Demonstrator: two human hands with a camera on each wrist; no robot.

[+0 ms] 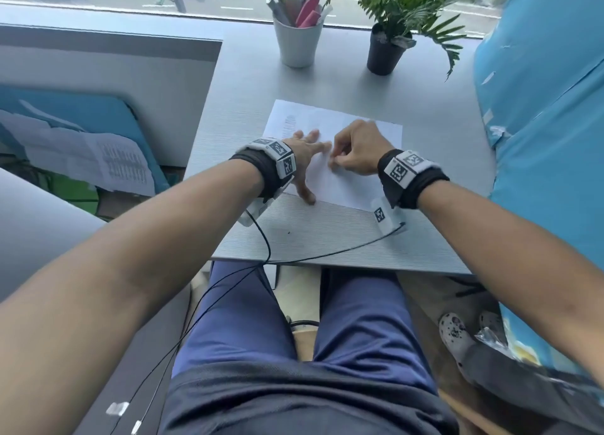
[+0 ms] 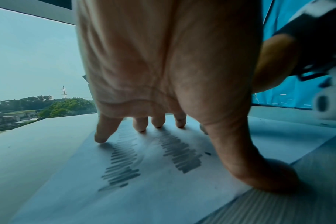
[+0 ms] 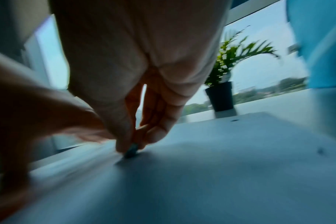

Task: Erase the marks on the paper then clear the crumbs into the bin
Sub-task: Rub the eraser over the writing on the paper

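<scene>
A white sheet of paper [image 1: 343, 186] lies on the grey desk [image 1: 327, 238]. My left hand [image 1: 305, 155] presses flat on its left half with fingers spread, thumb near the front edge. Two patches of grey pencil scribble [image 2: 123, 165] [image 2: 179, 153] show under that palm in the left wrist view, and a faint patch [image 1: 289, 122] lies near the sheet's far left corner. My right hand [image 1: 354, 150] pinches a small dark eraser [image 3: 131, 150] in its fingertips and holds it down on the paper; this view is motion-blurred. A few dark crumbs [image 3: 320, 150] lie on the sheet.
A white cup of pens [image 1: 298, 39] and a potted plant [image 1: 387, 47] stand at the desk's far edge by the window. A blue bag [image 1: 542, 124] hangs on the right. A blue bin holding papers [image 1: 81, 140] sits low on the left. Cables [image 1: 327, 255] trail over the front edge.
</scene>
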